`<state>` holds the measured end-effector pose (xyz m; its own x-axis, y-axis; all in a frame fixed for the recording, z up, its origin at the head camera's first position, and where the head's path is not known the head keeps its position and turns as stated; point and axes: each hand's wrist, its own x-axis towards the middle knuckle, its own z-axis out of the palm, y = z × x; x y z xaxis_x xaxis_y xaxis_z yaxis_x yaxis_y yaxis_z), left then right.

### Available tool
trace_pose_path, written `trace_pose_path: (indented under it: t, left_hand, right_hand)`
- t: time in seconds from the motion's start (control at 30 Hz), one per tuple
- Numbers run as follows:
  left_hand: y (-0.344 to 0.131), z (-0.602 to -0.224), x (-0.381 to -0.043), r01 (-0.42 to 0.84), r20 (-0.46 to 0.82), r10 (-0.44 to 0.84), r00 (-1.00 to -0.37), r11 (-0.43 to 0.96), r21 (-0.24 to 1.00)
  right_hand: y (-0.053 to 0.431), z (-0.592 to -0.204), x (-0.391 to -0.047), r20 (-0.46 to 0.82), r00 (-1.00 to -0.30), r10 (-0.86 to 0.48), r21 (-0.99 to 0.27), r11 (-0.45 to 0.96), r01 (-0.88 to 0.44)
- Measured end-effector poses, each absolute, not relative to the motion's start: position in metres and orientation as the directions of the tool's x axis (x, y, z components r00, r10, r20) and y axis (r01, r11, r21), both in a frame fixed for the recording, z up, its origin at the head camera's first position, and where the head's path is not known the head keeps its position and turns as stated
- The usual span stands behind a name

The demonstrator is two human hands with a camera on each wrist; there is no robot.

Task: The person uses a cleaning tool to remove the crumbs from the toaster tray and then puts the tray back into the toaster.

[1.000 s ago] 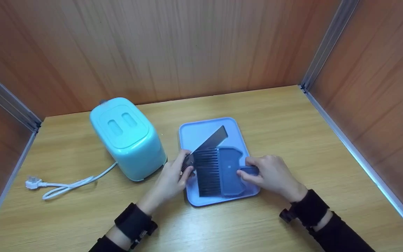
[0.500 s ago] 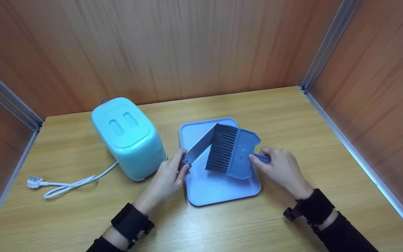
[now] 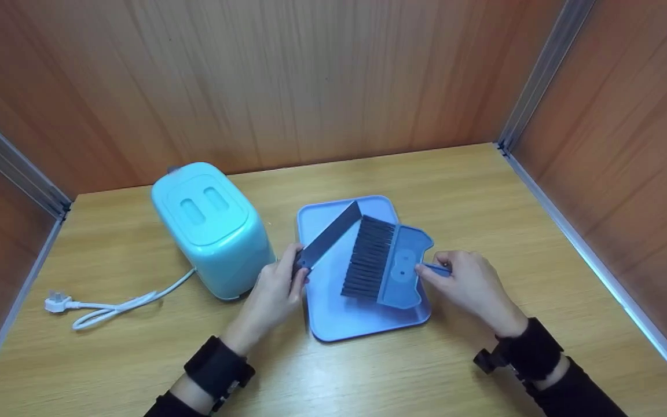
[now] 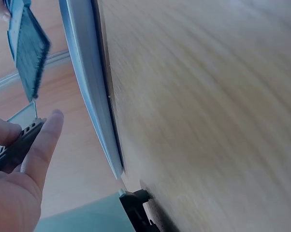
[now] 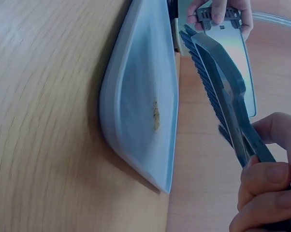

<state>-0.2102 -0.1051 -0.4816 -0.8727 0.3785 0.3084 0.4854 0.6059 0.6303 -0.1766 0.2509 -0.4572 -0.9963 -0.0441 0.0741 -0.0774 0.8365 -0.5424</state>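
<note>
On a table [image 3: 466,185], a tray [image 3: 336,321] sits to the right of a toaster [image 3: 238,255], with crumbs [image 5: 156,116] lying in it. Over the tray, a flat panel [image 3: 330,234] in a person's left hand [image 3: 272,292] hangs to the left of a brush [image 3: 388,260] in the right hand [image 3: 471,285]. A plug [image 3: 57,302] lies left of the toaster, its cord [image 3: 136,302] running between them, and a partition [image 3: 310,87] stands behind.

Since a second ago the brush [image 3: 394,260] has moved up and right in the frame, now slanting; the right hand [image 3: 469,284] has shifted right; the left hand [image 3: 274,295] and flat panel [image 3: 332,233] have moved slightly left, the bristles [image 3: 368,258] no longer crossing its lower end.
</note>
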Motion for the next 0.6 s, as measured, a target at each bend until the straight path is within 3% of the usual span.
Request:
trace_pose_path:
  t: [0.6]
  left_hand:
    - [-0.104,-0.4814,-0.2086,0.506,0.333,0.381,-0.862,0.638,0.58]
  right_hand:
    - [0.2491,-0.4621,-0.1778,0.052,-0.997,-0.06,-0.509,0.857,-0.078]
